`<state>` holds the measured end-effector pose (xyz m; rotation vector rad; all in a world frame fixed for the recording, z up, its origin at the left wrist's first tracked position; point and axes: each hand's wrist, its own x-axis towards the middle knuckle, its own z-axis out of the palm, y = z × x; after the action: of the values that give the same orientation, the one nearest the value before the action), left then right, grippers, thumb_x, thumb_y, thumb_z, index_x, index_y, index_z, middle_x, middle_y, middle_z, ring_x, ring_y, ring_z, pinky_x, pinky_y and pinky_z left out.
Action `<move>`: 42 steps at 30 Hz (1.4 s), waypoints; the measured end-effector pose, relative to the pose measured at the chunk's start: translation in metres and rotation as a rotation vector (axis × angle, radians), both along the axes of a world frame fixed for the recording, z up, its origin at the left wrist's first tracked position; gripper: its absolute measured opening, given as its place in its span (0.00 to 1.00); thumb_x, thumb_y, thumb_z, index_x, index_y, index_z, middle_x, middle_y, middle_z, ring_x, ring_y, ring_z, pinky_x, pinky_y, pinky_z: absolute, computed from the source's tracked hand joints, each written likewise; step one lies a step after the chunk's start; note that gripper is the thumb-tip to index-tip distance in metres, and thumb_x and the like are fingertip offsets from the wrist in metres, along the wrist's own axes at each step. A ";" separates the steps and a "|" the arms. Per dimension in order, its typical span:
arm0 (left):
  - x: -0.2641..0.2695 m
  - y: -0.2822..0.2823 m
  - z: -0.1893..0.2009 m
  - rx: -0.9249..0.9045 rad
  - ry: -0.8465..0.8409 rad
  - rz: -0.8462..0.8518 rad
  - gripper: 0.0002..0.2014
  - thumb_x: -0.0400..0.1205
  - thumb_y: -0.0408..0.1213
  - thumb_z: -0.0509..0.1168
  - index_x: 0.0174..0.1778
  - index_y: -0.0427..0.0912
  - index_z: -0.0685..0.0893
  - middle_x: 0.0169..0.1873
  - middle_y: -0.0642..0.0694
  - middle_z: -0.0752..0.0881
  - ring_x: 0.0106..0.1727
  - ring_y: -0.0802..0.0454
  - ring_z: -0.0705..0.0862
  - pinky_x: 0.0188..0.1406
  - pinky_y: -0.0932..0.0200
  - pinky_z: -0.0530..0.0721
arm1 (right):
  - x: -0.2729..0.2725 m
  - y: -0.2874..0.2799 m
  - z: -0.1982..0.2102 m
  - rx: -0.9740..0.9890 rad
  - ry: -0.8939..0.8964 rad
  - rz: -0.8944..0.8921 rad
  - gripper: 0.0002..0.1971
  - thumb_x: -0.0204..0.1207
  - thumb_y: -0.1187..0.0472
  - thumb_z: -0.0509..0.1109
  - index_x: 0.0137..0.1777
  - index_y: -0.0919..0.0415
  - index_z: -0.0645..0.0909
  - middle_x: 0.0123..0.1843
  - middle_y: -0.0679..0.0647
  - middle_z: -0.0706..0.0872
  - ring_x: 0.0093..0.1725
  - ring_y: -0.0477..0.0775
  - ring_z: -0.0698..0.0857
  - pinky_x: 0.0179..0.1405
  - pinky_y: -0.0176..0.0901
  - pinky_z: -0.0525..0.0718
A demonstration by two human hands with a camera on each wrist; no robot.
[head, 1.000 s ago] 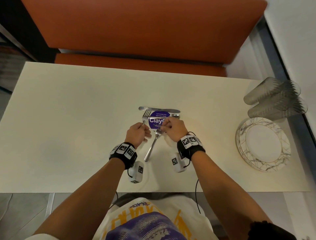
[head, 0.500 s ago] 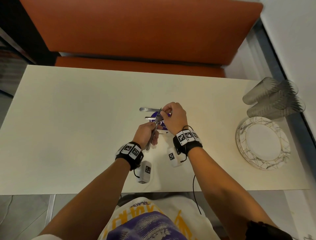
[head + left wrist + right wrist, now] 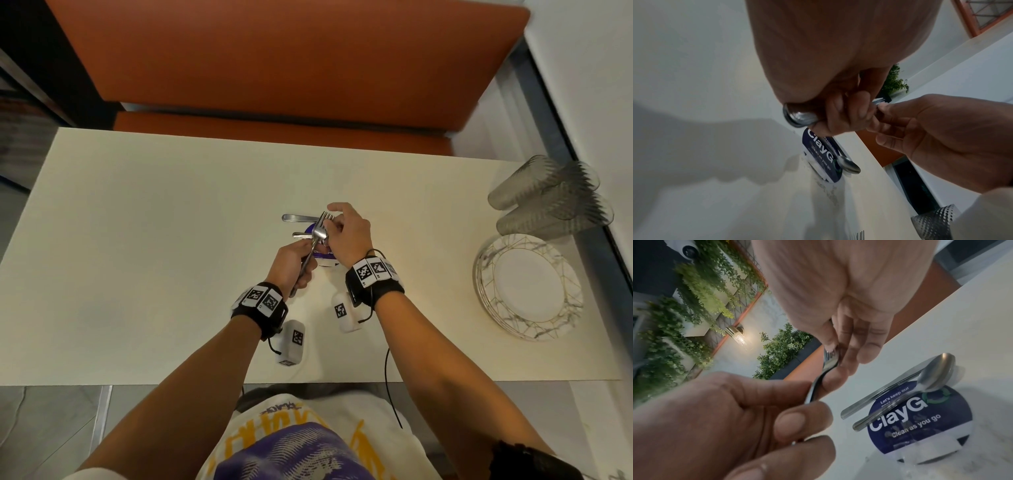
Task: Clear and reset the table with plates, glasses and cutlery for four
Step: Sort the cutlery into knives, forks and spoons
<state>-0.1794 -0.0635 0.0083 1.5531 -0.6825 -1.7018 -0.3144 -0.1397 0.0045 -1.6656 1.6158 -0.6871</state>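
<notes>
**Head view: cutlery being gathered, no places set**

Left hand [image 3: 291, 263] grips fork handles [image 3: 310, 260]; right hand [image 3: 347, 233] pinches the tines. Spoon [image 3: 937, 371] and knife [image 3: 298, 218] lie on the sticker at table centre. Plates [image 3: 529, 286] stacked at 3 o'clock, glasses [image 3: 548, 198] at 2. All four settings, by my reckoning, remain.

We see the forks [image 3: 317, 236] lifted over the middle of the counter [image 3: 137, 240], handles in our left hand [image 3: 291, 265] at seven o'clock, tines at our right hand [image 3: 347, 233] at one o'clock. Under them a sticker [image 3: 920, 417] lies on the counter, with a spoon [image 3: 935, 374] and knives [image 3: 298, 218] across it. At three o'clock sit stacked plates [image 3: 529, 286]; just behind them, at two o'clock, glasses [image 3: 548, 202] lie on their sides. A bench [image 3: 274, 68] runs along the far edge at twelve o'clock.
</notes>
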 end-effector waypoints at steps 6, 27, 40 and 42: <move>-0.003 -0.001 -0.016 -0.023 0.011 -0.044 0.20 0.91 0.41 0.52 0.52 0.37 0.89 0.27 0.46 0.77 0.24 0.46 0.75 0.25 0.55 0.67 | -0.004 -0.006 0.003 -0.047 0.057 0.054 0.05 0.80 0.64 0.70 0.51 0.58 0.87 0.39 0.47 0.88 0.41 0.50 0.88 0.56 0.51 0.86; -0.035 -0.005 -0.060 0.016 -0.363 -0.221 0.17 0.93 0.40 0.54 0.47 0.42 0.86 0.35 0.51 0.80 0.33 0.54 0.75 0.31 0.59 0.72 | -0.129 0.025 -0.045 0.300 0.307 0.030 0.10 0.76 0.63 0.74 0.55 0.54 0.89 0.49 0.49 0.88 0.47 0.47 0.84 0.49 0.36 0.80; -0.037 -0.021 -0.041 0.039 -0.295 -0.185 0.14 0.90 0.34 0.55 0.47 0.37 0.86 0.26 0.45 0.80 0.22 0.50 0.77 0.21 0.61 0.74 | -0.117 0.021 -0.036 0.330 0.326 0.152 0.04 0.73 0.65 0.78 0.46 0.56 0.87 0.39 0.45 0.85 0.40 0.46 0.83 0.34 0.28 0.75; -0.037 -0.027 -0.037 0.032 -0.260 -0.185 0.14 0.90 0.33 0.54 0.47 0.36 0.85 0.29 0.38 0.84 0.30 0.41 0.85 0.31 0.51 0.84 | -0.112 0.012 -0.020 0.276 0.229 0.099 0.05 0.73 0.65 0.79 0.46 0.56 0.88 0.38 0.45 0.86 0.36 0.41 0.82 0.34 0.26 0.74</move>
<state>-0.2166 -0.0901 -0.0286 1.8009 -0.9610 -1.6631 -0.4263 -0.1275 -0.0151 -1.6504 1.6845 -0.2163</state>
